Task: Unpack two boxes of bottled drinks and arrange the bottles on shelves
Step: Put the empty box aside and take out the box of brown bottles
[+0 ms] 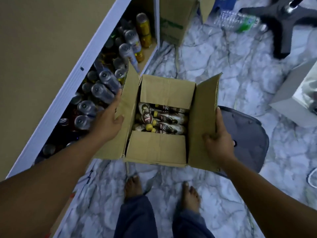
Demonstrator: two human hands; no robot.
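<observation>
Cardboard box point(159, 148) sits open on the floor point(223, 57) at centre, just beyond the bare feet point(133, 186) at 6 o'clock. The left hand point(108, 119) pinches its 9 o'clock flap point(127, 107) and the right hand point(217, 145) curls round its 3 o'clock flap point(204, 121), holding it spread. The bottles point(163, 119) lie inside, so unpacking looks barely begun. The likely next move: free one hand and lift a bottle toward the shelf point(75, 78) at 10 o'clock, already crowded with cans point(101, 91).

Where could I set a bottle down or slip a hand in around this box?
Bare floor lies beyond the box, bordered by the second box and the chair base, and before the feet. The shelf is crammed with cans. Bottles crowd the box whose flaps the left hand and right hand hold.
</observation>
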